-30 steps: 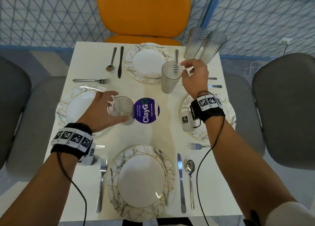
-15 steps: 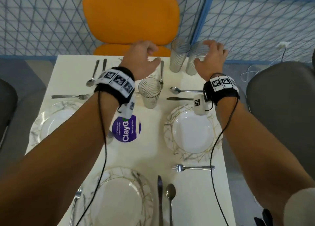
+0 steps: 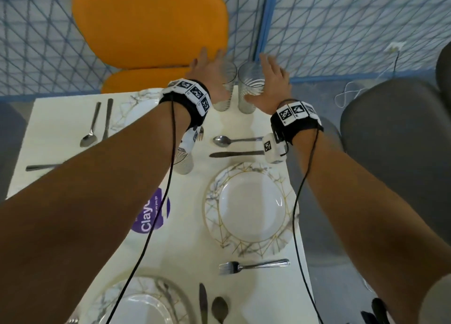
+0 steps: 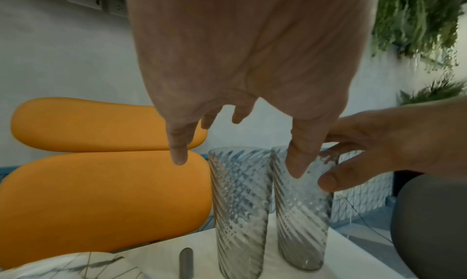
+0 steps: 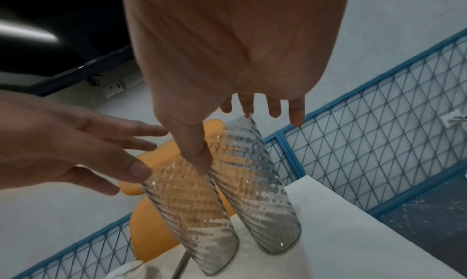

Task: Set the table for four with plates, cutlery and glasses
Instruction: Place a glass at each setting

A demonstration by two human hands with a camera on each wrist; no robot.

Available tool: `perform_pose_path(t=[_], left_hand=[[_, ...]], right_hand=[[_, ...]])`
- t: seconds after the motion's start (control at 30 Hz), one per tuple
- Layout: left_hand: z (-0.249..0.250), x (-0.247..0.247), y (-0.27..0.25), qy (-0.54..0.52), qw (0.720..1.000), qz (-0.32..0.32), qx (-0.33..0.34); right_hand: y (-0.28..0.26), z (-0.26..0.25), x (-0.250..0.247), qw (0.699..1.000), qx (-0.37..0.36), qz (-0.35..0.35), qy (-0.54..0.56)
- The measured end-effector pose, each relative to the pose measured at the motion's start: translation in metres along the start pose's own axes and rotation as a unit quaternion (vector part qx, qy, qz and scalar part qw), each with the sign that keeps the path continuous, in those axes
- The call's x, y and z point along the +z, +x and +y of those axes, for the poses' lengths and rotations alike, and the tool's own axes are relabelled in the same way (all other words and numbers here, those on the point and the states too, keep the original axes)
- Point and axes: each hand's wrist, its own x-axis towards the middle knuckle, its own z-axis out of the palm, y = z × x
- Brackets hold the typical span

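Note:
Two tall ribbed glasses stand side by side at the table's far edge, the left glass (image 3: 225,89) (image 4: 238,203) (image 5: 192,213) and the right glass (image 3: 251,89) (image 4: 302,213) (image 5: 255,193). My left hand (image 3: 210,69) (image 4: 240,163) hovers at the left glass with fingers spread, its thumb by the gap between the two. My right hand (image 3: 271,77) (image 5: 242,133) reaches round the right glass, fingers straight and thumb near the rim. Neither hand grips anything. A third glass (image 3: 184,162) stands half hidden under my left wrist. A marbled plate (image 3: 244,248) lies on the right.
A spoon (image 3: 222,140), a knife (image 3: 234,154) and a fork (image 3: 253,266) flank the right plate. Another plate (image 3: 109,297) lies at the near edge. An orange chair (image 3: 151,23) stands behind the glasses, a grey chair (image 3: 395,133) on the right. A purple sticker (image 3: 151,213) marks the centre.
My left hand let go of a glass near the centre and reached to the far edge. Both hands have spread their fingers and closed in on the two far glasses.

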Motion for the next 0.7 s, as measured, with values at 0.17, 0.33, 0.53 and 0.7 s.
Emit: perform_pose_path(t=[0.17, 0.33, 0.53, 0.7], left_hand=[[-0.001, 0.002, 0.009, 0.026, 0.998, -0.001, 0.059], [-0.005, 0.009, 0.013, 0.006, 0.996, 0.036, 0.081], [-0.003, 0.01, 0.014, -0.019, 0.995, 0.088, 0.053], [-0.001, -0.009, 0.006, -0.042, 0.991, 0.116, 0.048]], right_hand=[[0.005, 0.006, 0.011, 0.999, -0.004, 0.017, 0.035], [0.008, 0.005, 0.017, 0.997, -0.004, 0.041, 0.068], [0.004, 0.006, 0.021, 0.993, 0.002, 0.074, 0.097], [-0.005, 0.005, 0.013, 0.985, 0.012, 0.108, 0.134]])
